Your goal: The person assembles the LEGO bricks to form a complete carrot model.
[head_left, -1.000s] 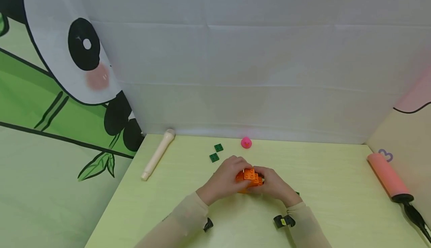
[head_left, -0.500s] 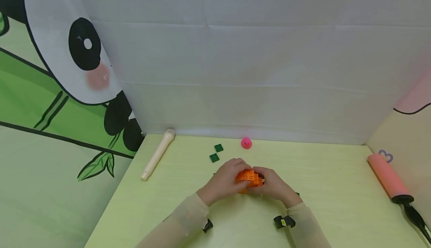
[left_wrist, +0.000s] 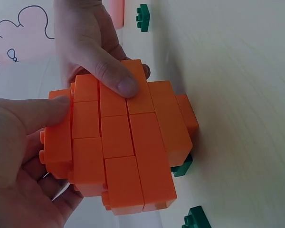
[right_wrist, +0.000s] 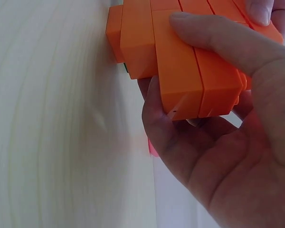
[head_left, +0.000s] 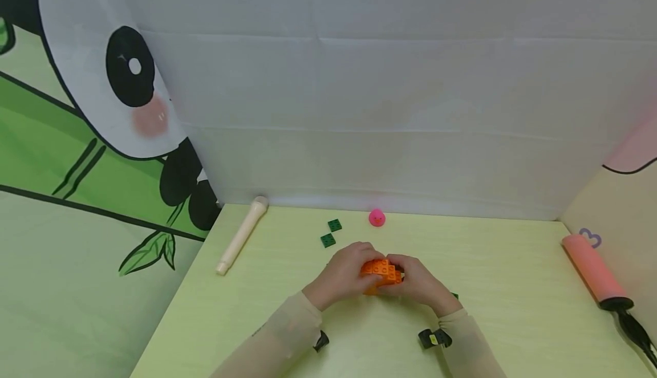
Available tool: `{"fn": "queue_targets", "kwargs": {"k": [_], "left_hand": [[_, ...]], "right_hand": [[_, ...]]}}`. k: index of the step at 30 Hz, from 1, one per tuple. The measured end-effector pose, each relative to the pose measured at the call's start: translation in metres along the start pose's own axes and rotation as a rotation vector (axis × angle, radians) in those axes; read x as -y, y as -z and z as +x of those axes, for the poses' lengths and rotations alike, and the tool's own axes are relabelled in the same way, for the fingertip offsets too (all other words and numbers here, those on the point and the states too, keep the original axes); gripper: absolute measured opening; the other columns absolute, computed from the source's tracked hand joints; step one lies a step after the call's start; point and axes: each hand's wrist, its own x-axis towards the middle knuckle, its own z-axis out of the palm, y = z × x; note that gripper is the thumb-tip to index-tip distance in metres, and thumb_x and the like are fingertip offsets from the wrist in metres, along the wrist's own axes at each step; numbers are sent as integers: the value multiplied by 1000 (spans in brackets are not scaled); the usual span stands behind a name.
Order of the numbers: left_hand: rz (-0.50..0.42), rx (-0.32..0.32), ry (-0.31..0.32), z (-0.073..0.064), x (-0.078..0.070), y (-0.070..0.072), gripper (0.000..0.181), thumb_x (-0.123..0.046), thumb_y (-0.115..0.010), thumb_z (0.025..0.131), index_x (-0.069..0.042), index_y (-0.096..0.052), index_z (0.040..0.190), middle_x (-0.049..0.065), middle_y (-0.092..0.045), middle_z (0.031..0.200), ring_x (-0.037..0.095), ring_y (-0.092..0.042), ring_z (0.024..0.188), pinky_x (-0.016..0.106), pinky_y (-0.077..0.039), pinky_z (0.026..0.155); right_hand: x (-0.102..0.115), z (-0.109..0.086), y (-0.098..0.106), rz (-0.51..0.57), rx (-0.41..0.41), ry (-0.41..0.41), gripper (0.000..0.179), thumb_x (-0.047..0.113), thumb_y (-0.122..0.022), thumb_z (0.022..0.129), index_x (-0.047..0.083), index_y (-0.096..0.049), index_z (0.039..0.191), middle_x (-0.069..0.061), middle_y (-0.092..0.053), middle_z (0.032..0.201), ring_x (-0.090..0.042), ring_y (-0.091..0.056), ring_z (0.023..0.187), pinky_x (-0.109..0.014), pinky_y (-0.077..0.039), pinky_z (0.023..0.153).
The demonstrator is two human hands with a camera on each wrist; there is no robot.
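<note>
Left hand (head_left: 343,275) and right hand (head_left: 422,283) grip a stepped orange plastic-brick block (left_wrist: 118,137). A partly hidden green plastic brick (left_wrist: 182,167) apparently lies beneath.

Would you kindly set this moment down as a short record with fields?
Held item: orange build of joined studded bricks
Left hand: grips its left side
Right hand: grips its right side
Green bricks: two beyond the hands
Green piece: partly hidden by right wrist
Pink toy: near far edge of table
Cream rod: on the table's left
Coral cylinder: black-ended, at the table's right
</note>
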Motion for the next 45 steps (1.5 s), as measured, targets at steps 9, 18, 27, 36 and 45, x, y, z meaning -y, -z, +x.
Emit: {"fn": "queue_targets", "kwargs": {"k": [9, 18, 27, 36, 45], "left_hand": [[18, 17, 10, 1, -3, 1, 26, -21, -76, 97, -14, -76, 121, -5, -65, 106, 11, -58, 94, 23, -51, 86], [18, 20, 50, -3, 1, -5, 38, -29, -76, 99, -15, -72, 134, -3, -72, 124, 14, -67, 110, 29, -52, 98], [53, -1, 11, -6, 3, -4, 44, -33, -75, 98, -19, -69, 139, -4, -73, 126, 14, -68, 113, 33, -52, 97], [-23, -5, 42, -7, 4, -7, 51, -32, -76, 98, -19, -64, 146, 0, -69, 134, 16, -65, 123, 37, -51, 103], [-218, 17, 14, -12, 13, -8, 50, -30, -72, 101, -21, -60, 149, -5, -66, 135, 14, -61, 120, 31, -49, 102]], "right_hand": [[0, 0, 0, 3, -9, -8, 42, 32, -90, 85, 19, -71, 120, 8, -68, 111, -19, -60, 101, -41, -52, 92], [0, 0, 0, -7, -5, 1, 37, 30, -89, 85, 20, -70, 116, 9, -67, 106, -20, -60, 98, -36, -54, 87], [-1, 0, -1, 4, -11, -23, 49, 30, -90, 84, 17, -70, 127, 4, -69, 121, -21, -60, 109, -46, -51, 97], [-1, 0, 0, -15, -6, -15, 49, 31, -90, 84, 16, -70, 127, 6, -68, 118, -19, -60, 105, -43, -52, 95], [-2, 0, 0, -1, -10, -9, 53, 30, -90, 84, 14, -69, 131, 3, -69, 122, -21, -61, 109, -45, -52, 97]]}}
